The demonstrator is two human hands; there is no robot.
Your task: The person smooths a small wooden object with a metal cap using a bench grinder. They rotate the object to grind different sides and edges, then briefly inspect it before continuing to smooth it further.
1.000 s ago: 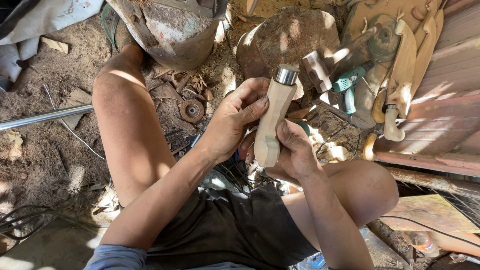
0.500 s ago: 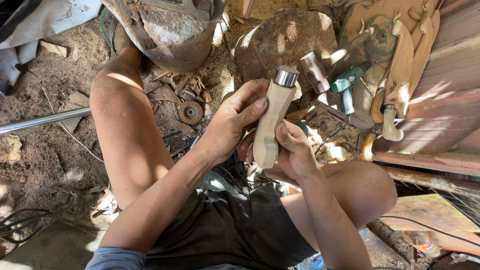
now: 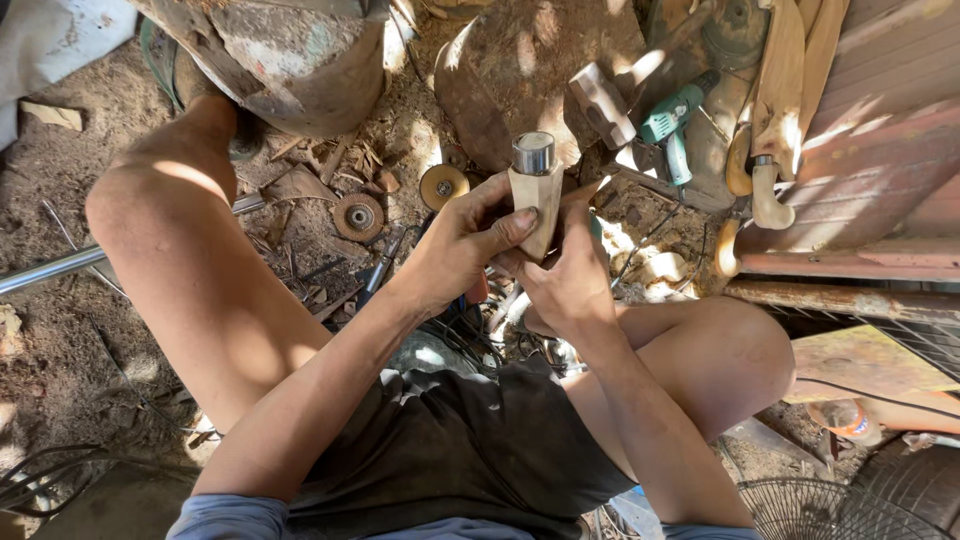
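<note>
I sit on the ground with both knees spread. A pale wooden handle (image 3: pixel 538 200) with a shiny metal ferrule (image 3: pixel 533 153) on its far end stands upright between my hands. My left hand (image 3: pixel 462 245) grips its side, thumb laid across the wood. My right hand (image 3: pixel 568 280) wraps the lower end from the right, hiding the bottom of the handle.
Two round abrasive discs (image 3: pixel 357 215) lie in the dirt by my left knee. A teal power drill (image 3: pixel 672 118), a hammer (image 3: pixel 603 103) and several carved wooden handles (image 3: pixel 776 110) lie ahead to the right. A large stump (image 3: pixel 290 55) stands ahead left, a metal pipe (image 3: pixel 50 268) at left, a fan grille (image 3: pixel 830 510) bottom right.
Both hands have slid up the wooden handle, so less of it shows below the ferrule. The view has shifted slightly.
</note>
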